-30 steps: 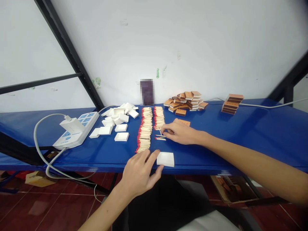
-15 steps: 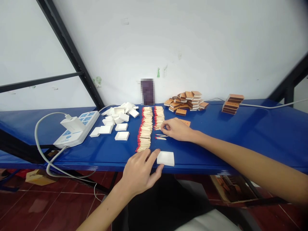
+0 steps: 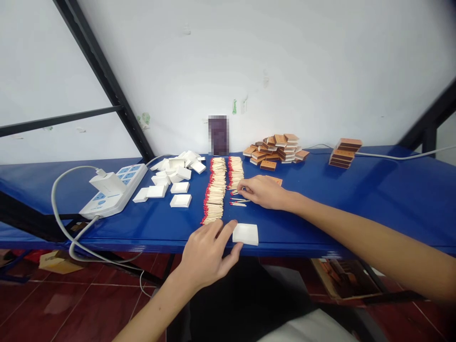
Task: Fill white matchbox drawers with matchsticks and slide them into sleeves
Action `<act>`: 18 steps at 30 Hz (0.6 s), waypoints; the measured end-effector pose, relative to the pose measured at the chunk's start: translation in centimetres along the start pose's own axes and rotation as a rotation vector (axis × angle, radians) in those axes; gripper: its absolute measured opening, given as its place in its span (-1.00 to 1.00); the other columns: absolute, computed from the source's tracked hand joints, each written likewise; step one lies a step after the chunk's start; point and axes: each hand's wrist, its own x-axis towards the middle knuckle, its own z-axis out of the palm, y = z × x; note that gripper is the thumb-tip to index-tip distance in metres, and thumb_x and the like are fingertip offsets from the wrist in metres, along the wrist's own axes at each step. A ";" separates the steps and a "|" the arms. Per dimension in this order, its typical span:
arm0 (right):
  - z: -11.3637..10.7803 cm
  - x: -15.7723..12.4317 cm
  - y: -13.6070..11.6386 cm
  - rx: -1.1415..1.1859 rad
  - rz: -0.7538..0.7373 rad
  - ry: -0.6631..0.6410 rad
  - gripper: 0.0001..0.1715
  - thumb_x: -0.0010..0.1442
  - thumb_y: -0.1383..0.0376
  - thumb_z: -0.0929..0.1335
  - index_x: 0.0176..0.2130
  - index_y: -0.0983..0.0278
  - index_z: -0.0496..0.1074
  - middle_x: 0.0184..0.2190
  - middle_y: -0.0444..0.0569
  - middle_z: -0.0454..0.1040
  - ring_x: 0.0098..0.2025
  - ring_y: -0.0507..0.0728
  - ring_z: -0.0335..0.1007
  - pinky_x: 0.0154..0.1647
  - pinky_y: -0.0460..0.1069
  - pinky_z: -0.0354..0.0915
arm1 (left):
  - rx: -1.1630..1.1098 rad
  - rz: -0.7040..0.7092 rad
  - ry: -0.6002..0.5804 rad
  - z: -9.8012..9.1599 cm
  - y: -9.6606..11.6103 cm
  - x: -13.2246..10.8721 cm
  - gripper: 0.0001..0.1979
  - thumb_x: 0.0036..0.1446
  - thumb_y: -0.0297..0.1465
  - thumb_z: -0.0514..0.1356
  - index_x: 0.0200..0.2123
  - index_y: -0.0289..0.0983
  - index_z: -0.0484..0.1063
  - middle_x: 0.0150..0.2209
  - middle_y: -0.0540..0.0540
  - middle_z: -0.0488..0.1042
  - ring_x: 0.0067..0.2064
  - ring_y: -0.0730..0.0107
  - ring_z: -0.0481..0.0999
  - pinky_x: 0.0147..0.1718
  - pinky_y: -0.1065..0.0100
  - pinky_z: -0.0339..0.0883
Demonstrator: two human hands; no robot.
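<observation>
My left hand (image 3: 210, 249) rests at the table's front edge, thumb and forefinger apart at the left end of a white matchbox tray (image 3: 245, 234). My right hand (image 3: 261, 191) is pinched on matches at the near end of the shorter row of red-tipped matches (image 3: 235, 172); a red tip sticks out left of the fingertips. A few loose matches (image 3: 238, 204) lie just below that hand. Left of it runs a longer row of matches (image 3: 215, 190). Partly hidden behind my right hand is an orange matchbox piece (image 3: 274, 181).
White trays (image 3: 176, 171) are heaped at the left, beside a power strip (image 3: 114, 190) with a plug and cable. Brown matchboxes (image 3: 280, 149) lie piled near the wall, with a stack (image 3: 345, 153) farther right. Black metal posts flank the blue table (image 3: 374, 204).
My right hand has shifted slightly at the near end of the shorter row, and a match tip now shows more clearly at its fingertips. My left hand has stayed in place.
</observation>
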 end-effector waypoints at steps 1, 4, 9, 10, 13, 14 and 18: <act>0.0 0.0 0.0 -0.004 -0.005 0.002 -0.81 0.33 0.23 0.27 -0.20 0.22 0.46 -0.48 -0.13 0.45 -0.48 0.02 0.22 -0.45 -0.06 -0.08 | -0.003 0.000 0.000 0.0 0.0 0.0 -0.66 0.33 -0.24 0.05 0.08 -0.28 0.31 -0.28 -0.13 0.45 -0.32 0.20 0.51 -0.37 0.23 0.42; 0.1 0.0 0.1 0.014 0.003 0.006 -0.80 0.34 0.22 0.27 -0.18 0.21 0.47 -0.47 -0.13 0.46 -0.48 0.02 0.23 -0.44 -0.07 -0.08 | -0.007 0.001 -0.004 -0.1 0.0 0.0 -0.66 0.33 -0.24 0.05 0.08 -0.28 0.31 -0.28 -0.12 0.45 -0.33 0.20 0.51 -0.37 0.23 0.42; 0.1 0.1 0.2 0.052 0.022 0.000 -0.80 0.34 0.21 0.29 -0.21 0.21 0.48 -0.47 -0.14 0.46 -0.46 0.01 0.24 -0.44 -0.07 -0.08 | -0.004 0.000 0.000 0.0 0.0 0.0 -0.66 0.33 -0.24 0.05 0.07 -0.28 0.31 -0.28 -0.12 0.45 -0.33 0.20 0.50 -0.38 0.23 0.42; 0.1 0.1 0.2 0.059 0.026 -0.001 -0.80 0.34 0.22 0.29 -0.22 0.22 0.48 -0.47 -0.15 0.45 -0.47 0.01 0.24 -0.44 -0.07 -0.08 | -0.004 -0.001 0.001 0.0 0.0 0.0 -0.66 0.33 -0.24 0.05 0.07 -0.28 0.31 -0.28 -0.12 0.45 -0.33 0.20 0.50 -0.38 0.23 0.42; 0.2 0.0 0.2 0.104 0.024 -0.003 -0.81 0.32 0.23 0.29 -0.25 0.24 0.47 -0.51 -0.16 0.42 -0.49 0.00 0.20 -0.44 -0.07 -0.07 | -0.007 -0.002 -0.003 0.0 -0.1 0.0 -0.67 0.33 -0.25 0.06 0.08 -0.27 0.31 -0.27 -0.12 0.45 -0.32 0.20 0.51 -0.37 0.23 0.42; 0.2 0.0 0.2 0.127 0.018 -0.001 -0.82 0.31 0.24 0.30 -0.26 0.25 0.47 -0.52 -0.17 0.40 -0.50 -0.01 0.19 -0.44 -0.08 -0.06 | -0.009 -0.003 -0.005 0.1 -0.1 0.0 -0.67 0.33 -0.25 0.06 0.08 -0.27 0.31 -0.28 -0.12 0.45 -0.32 0.20 0.51 -0.37 0.24 0.41; -0.2 -0.3 0.0 0.206 0.004 0.016 -0.85 0.27 0.28 0.32 -0.29 0.27 0.48 -0.57 -0.21 0.32 -0.52 -0.02 0.16 -0.45 -0.09 -0.05 | -0.007 -0.002 -0.004 0.0 -0.1 0.0 -0.66 0.33 -0.24 0.06 0.08 -0.27 0.31 -0.28 -0.11 0.45 -0.33 0.20 0.50 -0.37 0.24 0.41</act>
